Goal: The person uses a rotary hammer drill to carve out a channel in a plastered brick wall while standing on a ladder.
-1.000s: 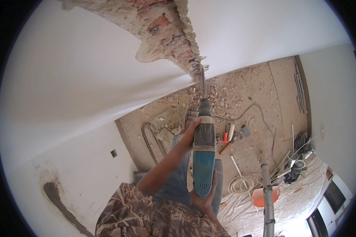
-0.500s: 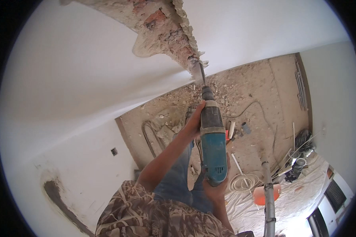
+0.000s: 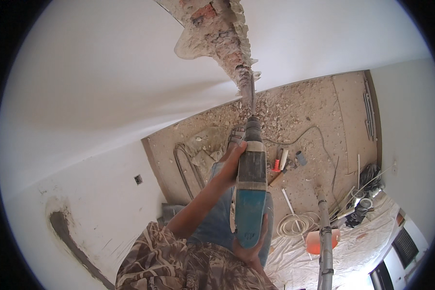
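Observation:
A teal and black rotary hammer (image 3: 251,203) points away from me, both hands on it. My left hand (image 3: 237,155) is closed around its front part, just behind the chuck; most of the fingers are hidden beneath the body. At the rear end, my right hand (image 3: 250,247) grips the handle, which the housing largely hides. A long metal bit (image 3: 253,99) runs from the chuck to the lower end of a rough channel (image 3: 222,38) broken into the white wall. Brick and crumbling plaster show inside that channel.
Rubble (image 3: 275,108) covers the floor below the wall. A cable (image 3: 297,137) crosses the floor to the right. A metal pole (image 3: 326,237) stands at the right, near an orange bucket (image 3: 314,243) and a coil of pale tubing (image 3: 295,226). Plastic sheeting (image 3: 295,266) lies behind them.
The rotary hammer's rear end has swung left and closer to me, both hands moving with it. Its bit stays at the channel's lower end. My view has shifted slightly.

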Available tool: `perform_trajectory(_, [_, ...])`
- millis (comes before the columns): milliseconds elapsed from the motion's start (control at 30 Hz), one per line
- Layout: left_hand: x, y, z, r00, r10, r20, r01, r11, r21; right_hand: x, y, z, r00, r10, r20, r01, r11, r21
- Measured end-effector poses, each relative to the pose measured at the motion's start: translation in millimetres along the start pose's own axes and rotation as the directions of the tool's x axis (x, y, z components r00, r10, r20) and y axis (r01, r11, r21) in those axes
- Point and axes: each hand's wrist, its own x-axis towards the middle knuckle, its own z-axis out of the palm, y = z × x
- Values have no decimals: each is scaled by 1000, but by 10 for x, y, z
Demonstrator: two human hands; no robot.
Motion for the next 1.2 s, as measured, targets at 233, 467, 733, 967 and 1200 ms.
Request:
perform_trajectory(233, [200,218,-27,999,23,24,-24,999,34,291,3,177,997,-65,-36,68,993,100])
perform_trajectory(467, [460,489,-87,1000,22,16,-23,1000,2,680,-141,298,1000,24,-20,-19,979,204])
perform_trajectory(733, [412,540,60,999,13,33,-11,997,-81,731,-347,120,976,217,19,-216,954,210])
perform_trajectory(967, [-75,409,302,999,-38,-28,37,998,-60,187,-288,60,989,148,-5,-146,978,149])
perform_trajectory(1200, [-111,203,192,999,-1,-38,-1,997,-73,93,-313,24,986,-165,-33,146,936,-320])
